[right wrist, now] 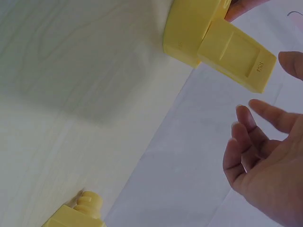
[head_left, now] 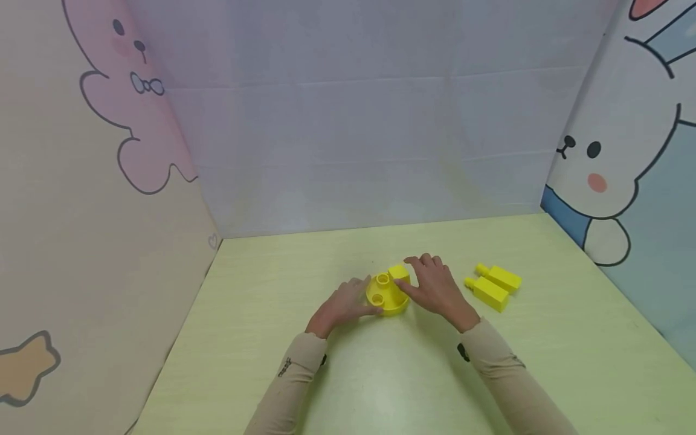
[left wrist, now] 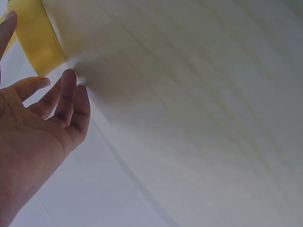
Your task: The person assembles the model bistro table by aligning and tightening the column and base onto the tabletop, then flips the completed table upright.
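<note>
A round yellow base (head_left: 393, 301) with raised ring-shaped sockets lies on the table. One yellow rectangular block (head_left: 399, 272) stands upright on the base's far right part. My left hand (head_left: 342, 304) grips the base from the left, thumb on the near side and fingers at the far side. Around the block, my right hand (head_left: 433, 286) spreads thumb and fingers; in the right wrist view a gap shows between the fingertips and the block (right wrist: 239, 56). To the right lie two loose yellow blocks, the nearer one (head_left: 491, 294) and the farther one (head_left: 502, 278), each with a knobbed peg.
A pale wood-grain table (head_left: 261, 362) carries everything. White sheeting (head_left: 370, 133) rises behind it. Printed side panels stand at the left (head_left: 109, 254) and right (head_left: 663, 241).
</note>
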`<state>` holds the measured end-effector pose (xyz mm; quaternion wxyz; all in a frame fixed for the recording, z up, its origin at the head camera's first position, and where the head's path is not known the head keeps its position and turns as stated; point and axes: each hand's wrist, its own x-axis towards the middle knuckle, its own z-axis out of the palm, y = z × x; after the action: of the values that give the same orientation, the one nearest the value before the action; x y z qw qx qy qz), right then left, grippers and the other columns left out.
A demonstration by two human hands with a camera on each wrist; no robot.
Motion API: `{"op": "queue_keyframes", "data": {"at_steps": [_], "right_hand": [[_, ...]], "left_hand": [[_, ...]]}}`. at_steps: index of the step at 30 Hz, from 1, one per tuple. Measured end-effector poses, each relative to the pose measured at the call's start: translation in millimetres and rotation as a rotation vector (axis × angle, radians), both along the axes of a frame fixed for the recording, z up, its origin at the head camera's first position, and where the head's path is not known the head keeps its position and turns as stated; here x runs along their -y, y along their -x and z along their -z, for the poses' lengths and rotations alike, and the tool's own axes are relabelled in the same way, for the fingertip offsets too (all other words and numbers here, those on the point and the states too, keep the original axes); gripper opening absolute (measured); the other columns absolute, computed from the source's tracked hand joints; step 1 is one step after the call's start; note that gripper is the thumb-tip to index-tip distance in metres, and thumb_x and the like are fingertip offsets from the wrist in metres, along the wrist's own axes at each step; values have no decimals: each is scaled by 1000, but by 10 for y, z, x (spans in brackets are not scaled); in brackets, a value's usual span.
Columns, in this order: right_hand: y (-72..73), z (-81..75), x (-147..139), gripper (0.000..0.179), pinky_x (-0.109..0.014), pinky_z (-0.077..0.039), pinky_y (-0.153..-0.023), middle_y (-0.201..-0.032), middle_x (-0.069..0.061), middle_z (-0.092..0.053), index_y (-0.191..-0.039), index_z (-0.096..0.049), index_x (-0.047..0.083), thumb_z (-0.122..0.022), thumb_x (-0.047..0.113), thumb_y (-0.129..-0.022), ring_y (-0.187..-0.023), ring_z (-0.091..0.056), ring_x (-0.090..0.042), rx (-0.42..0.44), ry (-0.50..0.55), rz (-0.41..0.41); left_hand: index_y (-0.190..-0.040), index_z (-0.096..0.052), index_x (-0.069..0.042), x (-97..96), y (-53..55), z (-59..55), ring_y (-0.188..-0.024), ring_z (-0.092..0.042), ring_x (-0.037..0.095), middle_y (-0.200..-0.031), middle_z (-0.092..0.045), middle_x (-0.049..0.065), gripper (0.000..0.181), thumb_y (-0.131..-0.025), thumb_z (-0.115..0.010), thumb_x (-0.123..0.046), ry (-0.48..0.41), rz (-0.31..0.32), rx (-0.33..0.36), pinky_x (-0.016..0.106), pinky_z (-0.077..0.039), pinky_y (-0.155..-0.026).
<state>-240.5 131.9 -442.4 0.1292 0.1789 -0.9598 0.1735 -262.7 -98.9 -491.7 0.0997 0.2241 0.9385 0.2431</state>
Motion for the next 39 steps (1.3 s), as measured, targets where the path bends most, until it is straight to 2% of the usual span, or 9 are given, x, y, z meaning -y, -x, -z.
{"op": "queue_keyframes", "data": {"at_steps": [4, 11, 15, 18, 21, 24, 28, 34, 39], "right_hand": [[15, -6, -13, 50, -44, -41, -71, -102, -15, -53, -130, -56, 6, -64, 35, -90, -90, -45, -32, 20, -8, -62], [-6, -47, -43, 52, -50, -40, -78, -99, -16, -54, -113, -59, 2, -66, 46, -86, -94, -47, -36, 38, -2, 76], [-16, -57, -69, 48, -49, -39, -76, -99, -15, -54, -112, -61, 3, -65, 44, -87, -93, -46, -36, 34, -4, 70], [-29, -62, -81, 41, -46, -38, -72, -90, -12, -51, -100, -62, 4, -65, 43, -87, -87, -45, -33, 14, -27, 76], [-51, -79, -86, 43, -46, -37, -71, -86, -10, -50, -92, -60, 5, -65, 47, -85, -84, -44, -33, 25, -40, 96], [-63, -95, -93, 49, -48, -37, -73, -91, -11, -52, -101, -63, 4, -65, 50, -84, -88, -45, -34, 44, -56, 91], [-66, -117, -110, 53, -48, -36, -75, -102, -12, -53, -122, -60, 6, -66, 43, -85, -94, -44, -34, 67, -59, 24], [-76, -121, -124, 48, -45, -35, -72, -93, -9, -52, -110, -60, 6, -69, 45, -84, -88, -42, -32, 59, -69, 8], [-92, -111, -128, 52, -45, -36, -71, -93, -10, -53, -111, -61, 6, -70, 48, -81, -87, -43, -31, 41, -79, 26]], "left_hand": [[-150, -28, -9, -2, -1, -13, -121, -47, 30, -139, -44, 15, 95, -80, -64, -62, 2, -2, 3, 47, -39, -98], [-150, -27, -9, -15, -5, -18, -119, -47, 29, -139, -44, 14, 95, -80, -63, -62, 0, -6, 15, 46, -40, -98], [-150, -28, -8, -19, -4, -25, -120, -47, 30, -139, -44, 14, 95, -80, -63, -62, 9, -1, 5, 47, -40, -98], [-150, -28, -8, -18, -3, -30, -120, -47, 30, -138, -45, 15, 94, -81, -63, -61, 8, 4, -2, 46, -40, -98], [-150, -28, -8, -21, -5, -32, -120, -47, 30, -138, -45, 15, 94, -81, -63, -61, 9, 7, -4, 46, -39, -98], [-150, -28, -8, -21, -6, -29, -121, -46, 30, -139, -44, 15, 95, -81, -63, -62, 11, 4, -1, 46, -39, -98], [-150, -28, -8, -19, -1, -21, -121, -46, 30, -139, -44, 15, 95, -81, -62, -63, 20, 5, -7, 46, -39, -98], [-150, -28, -7, -12, 5, -14, -120, -47, 29, -138, -45, 14, 95, -80, -62, -63, 19, 4, -5, 45, -39, -98], [-150, -28, -7, -10, 13, -3, -121, -46, 30, -139, -44, 15, 95, -80, -62, -63, 28, 0, -1, 47, -39, -98]]}}
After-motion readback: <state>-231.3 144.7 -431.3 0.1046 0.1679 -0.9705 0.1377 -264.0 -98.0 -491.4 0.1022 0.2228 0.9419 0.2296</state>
